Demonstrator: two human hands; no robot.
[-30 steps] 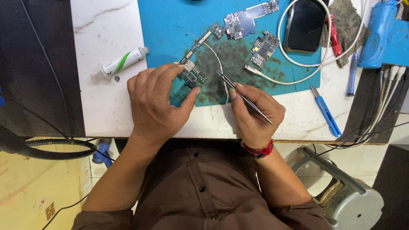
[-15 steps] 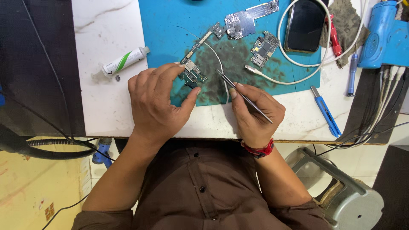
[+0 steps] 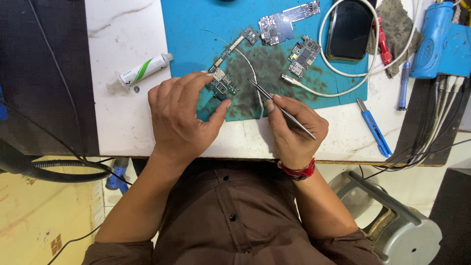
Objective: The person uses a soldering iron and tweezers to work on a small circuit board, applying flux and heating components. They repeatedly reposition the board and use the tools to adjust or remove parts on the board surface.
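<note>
The small circuit board (image 3: 222,87) lies on the blue mat (image 3: 196,29) just left of the frame's centre, its long axis running from lower left up toward upper right, where a thin strip continues to a further small piece. The left hand (image 3: 181,118) is the nearer one: its fingertips rest on the board's left edge and its thumb presses at the lower side, so this grip pinches the board flat against the mat. The tweezers (image 3: 282,109) lie to the right of the board, slanting from lower right to upper left, their tip near the board but apart from it, pointing at its right side. The right hand (image 3: 294,128) holds them like a pen, fingers pressed together around the shaft, wrist resting on the white tabletop (image 3: 117,29) at the mat's lower edge. Both forearms come up from the bottom of the frame. Further boards (image 3: 304,53), a dark phone (image 3: 349,29) and a white cable (image 3: 324,91) lie in the upper right; a white tube (image 3: 142,72) sits to the left
</note>
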